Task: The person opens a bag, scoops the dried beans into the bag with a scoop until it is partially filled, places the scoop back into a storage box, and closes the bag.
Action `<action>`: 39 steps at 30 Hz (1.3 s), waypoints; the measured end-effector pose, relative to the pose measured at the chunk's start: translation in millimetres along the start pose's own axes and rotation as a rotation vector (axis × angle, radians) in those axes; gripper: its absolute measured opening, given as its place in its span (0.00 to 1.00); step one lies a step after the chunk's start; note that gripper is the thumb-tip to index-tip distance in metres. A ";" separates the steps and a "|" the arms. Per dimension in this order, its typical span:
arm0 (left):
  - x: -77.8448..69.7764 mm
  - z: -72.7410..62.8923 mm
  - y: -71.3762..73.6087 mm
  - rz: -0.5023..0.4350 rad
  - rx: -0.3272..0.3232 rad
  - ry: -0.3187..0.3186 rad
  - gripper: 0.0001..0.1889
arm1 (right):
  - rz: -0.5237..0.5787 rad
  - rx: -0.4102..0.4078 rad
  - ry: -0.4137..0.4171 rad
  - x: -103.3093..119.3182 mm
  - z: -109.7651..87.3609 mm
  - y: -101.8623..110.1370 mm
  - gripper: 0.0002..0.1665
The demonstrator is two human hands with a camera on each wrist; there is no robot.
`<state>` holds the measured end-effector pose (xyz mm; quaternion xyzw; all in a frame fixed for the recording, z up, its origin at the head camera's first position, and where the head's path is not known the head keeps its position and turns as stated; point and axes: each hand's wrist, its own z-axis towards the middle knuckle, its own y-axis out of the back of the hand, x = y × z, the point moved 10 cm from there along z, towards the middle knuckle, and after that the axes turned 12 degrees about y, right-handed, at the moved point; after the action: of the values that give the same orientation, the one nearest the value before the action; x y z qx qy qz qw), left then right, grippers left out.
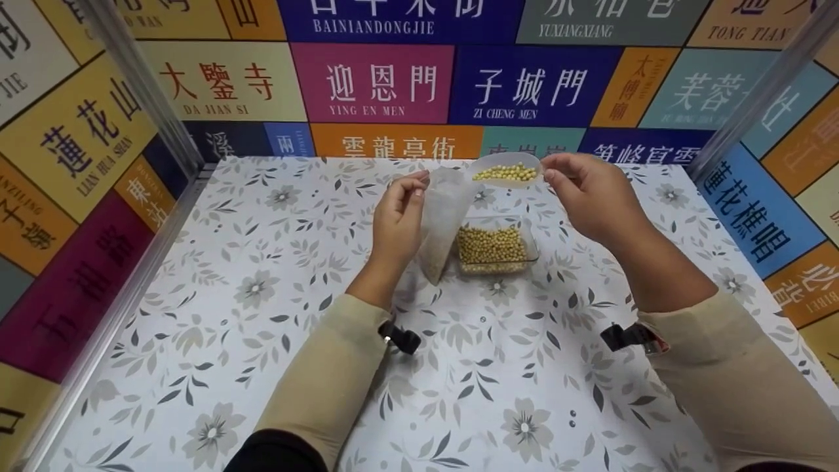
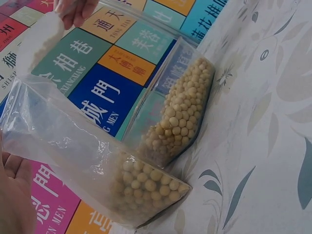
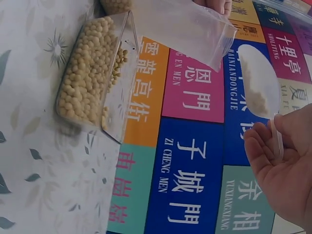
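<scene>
In the head view my left hand holds a clear plastic bag by its upper edge. Soybeans fill the bag's lower end, which meets the tabletop in the left wrist view. My right hand pinches the short handle of a translucent white scoop. A layer of soybeans lies in the scoop, held up beside the bag's mouth. Just right of the bag, a glass container stands on the table, with many soybeans inside.
The table has a white cover printed with grey flowers and leaves. Panels with large coloured street-name signs stand along the back and both sides. A dark strap sits on each wrist.
</scene>
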<state>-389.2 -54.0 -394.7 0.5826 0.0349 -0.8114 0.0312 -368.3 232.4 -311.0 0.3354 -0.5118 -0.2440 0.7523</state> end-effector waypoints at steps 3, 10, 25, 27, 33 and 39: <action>0.0 -0.6 0.1 0.002 0.002 0.001 0.09 | -0.066 0.021 0.061 11.1 5.2 -2.5 0.29; 1.2 -2.4 -1.7 0.019 0.023 0.026 0.11 | -0.175 0.016 0.203 30.0 12.8 -7.1 0.24; -0.2 -2.3 0.2 0.018 0.000 0.020 0.10 | -0.256 0.047 0.308 37.0 15.6 -12.9 0.22; 0.4 -1.8 0.3 0.020 -0.003 0.019 0.10 | -0.265 0.048 0.317 35.3 14.8 -13.0 0.21; 0.8 -0.8 0.6 0.028 -0.004 0.011 0.09 | -0.322 0.072 0.313 30.5 13.0 -13.2 0.22; 1.1 -0.7 1.0 0.047 0.007 0.013 0.11 | -0.332 0.079 0.271 21.9 12.0 -8.5 0.22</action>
<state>-388.8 -54.9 -396.0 0.5886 0.0183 -0.8068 0.0479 -372.0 208.1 -301.1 0.4742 -0.3531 -0.2969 0.7499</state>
